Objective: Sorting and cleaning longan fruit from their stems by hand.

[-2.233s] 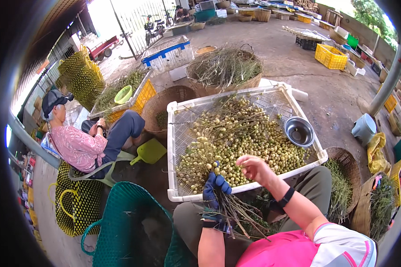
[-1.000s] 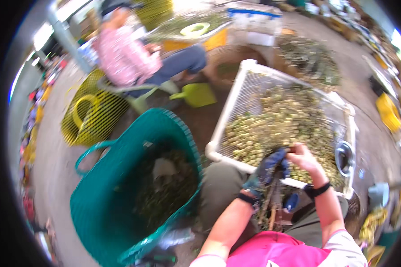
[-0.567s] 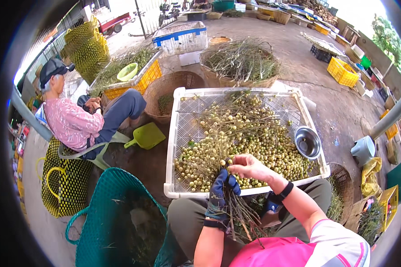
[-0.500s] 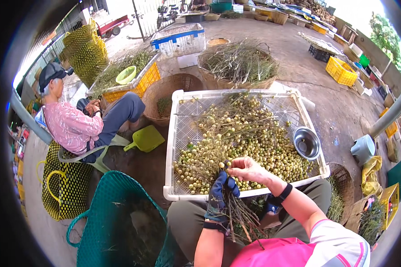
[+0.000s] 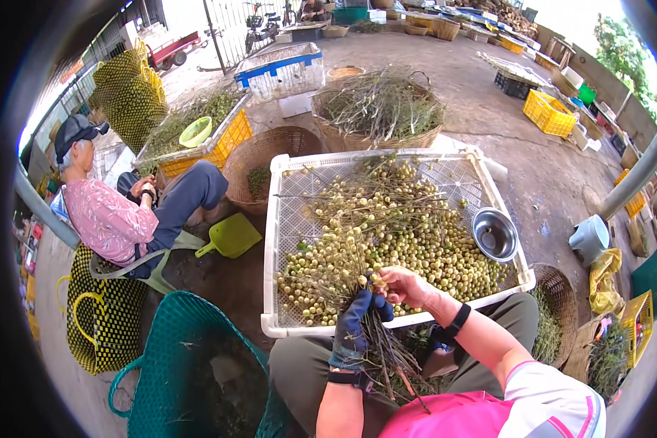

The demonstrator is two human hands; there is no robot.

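My left hand (image 5: 351, 330), in a dark blue glove, is closed round a bundle of thin brown twigs (image 5: 388, 358). The cut stems hang down over my lap, and the finer fruiting ends fan out above the fist. My bare right hand (image 5: 409, 287) is beside the left fingertips, thumb and fingers pinched on a small round yellowish fruit at the bundle's top. Just beyond both hands, many such fruits (image 5: 445, 263) and loose sprigs lie in a white mesh tray (image 5: 271, 241). A steel bowl (image 5: 495, 233) sits at the tray's right side.
A green woven basket (image 5: 197, 314) stands by my left knee. Farther left, a seated person (image 5: 109, 212) works near a yellow-green dustpan (image 5: 230, 236). Behind the tray are a wicker basket heaped with twigs (image 5: 379, 109) and a brown basket (image 5: 270, 150). Another wicker basket (image 5: 558, 292) is at right.
The view has shifted slightly, so the surroundings sit a little farther left. My right fingers have curled in closer on the fruit at the bundle's top; the left hand keeps its grip.
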